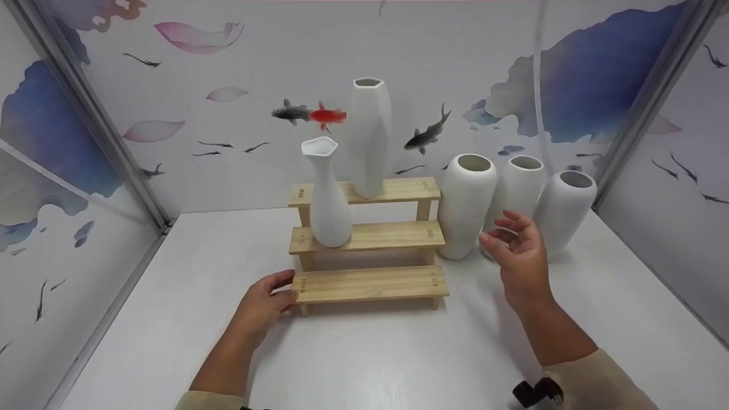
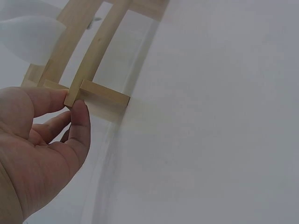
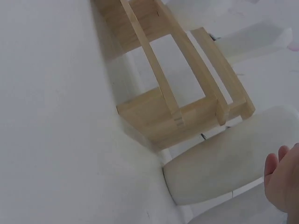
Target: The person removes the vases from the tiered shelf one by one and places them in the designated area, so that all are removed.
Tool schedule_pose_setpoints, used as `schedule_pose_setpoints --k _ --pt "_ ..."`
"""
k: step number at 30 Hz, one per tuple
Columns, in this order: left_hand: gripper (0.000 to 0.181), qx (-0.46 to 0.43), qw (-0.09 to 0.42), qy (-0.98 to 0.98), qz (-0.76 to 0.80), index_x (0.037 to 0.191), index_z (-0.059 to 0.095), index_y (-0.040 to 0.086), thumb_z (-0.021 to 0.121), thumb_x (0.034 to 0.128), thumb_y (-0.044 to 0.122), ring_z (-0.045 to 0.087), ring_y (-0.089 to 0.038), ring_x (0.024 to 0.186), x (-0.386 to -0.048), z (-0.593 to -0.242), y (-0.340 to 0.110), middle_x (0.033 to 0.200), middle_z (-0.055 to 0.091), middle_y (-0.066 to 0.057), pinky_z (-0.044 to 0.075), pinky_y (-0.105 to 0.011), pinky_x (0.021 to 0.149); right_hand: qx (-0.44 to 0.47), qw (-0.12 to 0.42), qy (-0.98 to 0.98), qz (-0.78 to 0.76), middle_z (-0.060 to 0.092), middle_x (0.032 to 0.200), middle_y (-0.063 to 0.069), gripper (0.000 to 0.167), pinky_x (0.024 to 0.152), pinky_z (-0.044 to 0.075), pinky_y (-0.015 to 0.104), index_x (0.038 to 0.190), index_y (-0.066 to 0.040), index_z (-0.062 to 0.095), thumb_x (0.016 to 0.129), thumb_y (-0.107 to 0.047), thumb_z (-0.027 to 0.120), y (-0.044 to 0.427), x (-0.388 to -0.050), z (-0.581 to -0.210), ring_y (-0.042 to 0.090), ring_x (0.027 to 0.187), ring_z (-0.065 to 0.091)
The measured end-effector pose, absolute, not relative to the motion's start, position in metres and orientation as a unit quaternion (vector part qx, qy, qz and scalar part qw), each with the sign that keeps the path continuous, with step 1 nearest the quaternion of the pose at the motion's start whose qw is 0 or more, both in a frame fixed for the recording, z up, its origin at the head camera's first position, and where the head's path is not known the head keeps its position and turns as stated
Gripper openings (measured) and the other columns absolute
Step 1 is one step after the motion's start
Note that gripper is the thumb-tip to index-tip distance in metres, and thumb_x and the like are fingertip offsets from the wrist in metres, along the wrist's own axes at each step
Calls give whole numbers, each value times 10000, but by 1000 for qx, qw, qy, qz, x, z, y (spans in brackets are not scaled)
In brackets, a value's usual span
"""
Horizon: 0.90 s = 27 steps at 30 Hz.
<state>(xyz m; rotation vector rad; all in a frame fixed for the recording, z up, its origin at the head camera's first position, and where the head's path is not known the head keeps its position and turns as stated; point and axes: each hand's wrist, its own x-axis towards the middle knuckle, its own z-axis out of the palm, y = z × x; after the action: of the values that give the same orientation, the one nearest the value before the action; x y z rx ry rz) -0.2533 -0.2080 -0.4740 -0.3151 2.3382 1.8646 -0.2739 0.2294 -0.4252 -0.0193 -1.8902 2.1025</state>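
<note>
A three-step wooden display stand (image 1: pixel 370 285) sits on the white table. My left hand (image 1: pixel 263 302) pinches the left end of its lowest step; in the left wrist view the hand (image 2: pixel 49 135) has thumb and fingers on either side of the board's end (image 2: pixel 77 91). A slim-necked white vase (image 1: pixel 330 213) stands on the left of the middle step. The tall faceted white vase (image 1: pixel 370 134) is upright on the top step. My right hand (image 1: pixel 521 259), fingers loosely bent and holding nothing, hovers in front of the white vases to the right of the stand.
Beside the stand's right end, three wide-mouthed white vases stand on the table: one nearest the stand (image 1: pixel 464 205), one behind my right hand (image 1: pixel 524 185), and one farthest right (image 1: pixel 566 210). Printed panels (image 1: pixel 239 171) with fish and petals enclose the table's back and sides.
</note>
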Motion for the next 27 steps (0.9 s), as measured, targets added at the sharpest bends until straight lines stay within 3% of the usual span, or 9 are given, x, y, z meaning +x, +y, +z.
schedule_pose_setpoints --k 13,19,27 --pt "543 -111 68 779 614 1559 536 102 648 1028 93 653 -262 1343 -254 -475 -209 1622 515 -128 556 -427 1139 76 94 -670 733 508 1378 210 685 991 588 220 1525 -28 400 943 27 757 193 -271 -425 304 1279 587" --pt "538 -110 69 775 619 1560 534 105 641 1033 95 645 -267 1355 -255 -475 -209 1626 507 -124 544 -448 1157 96 84 -655 745 523 1370 212 693 988 602 239 1521 -20 406 926 51 754 176 -275 -424 240 1231 619" --pt "543 -112 71 771 623 1563 529 101 641 1032 86 647 -262 1347 -254 -474 -209 1632 499 -130 551 -433 1149 121 63 -644 753 509 1423 264 629 979 609 263 1452 -93 491 907 18 784 145 -285 -422 284 1235 608"
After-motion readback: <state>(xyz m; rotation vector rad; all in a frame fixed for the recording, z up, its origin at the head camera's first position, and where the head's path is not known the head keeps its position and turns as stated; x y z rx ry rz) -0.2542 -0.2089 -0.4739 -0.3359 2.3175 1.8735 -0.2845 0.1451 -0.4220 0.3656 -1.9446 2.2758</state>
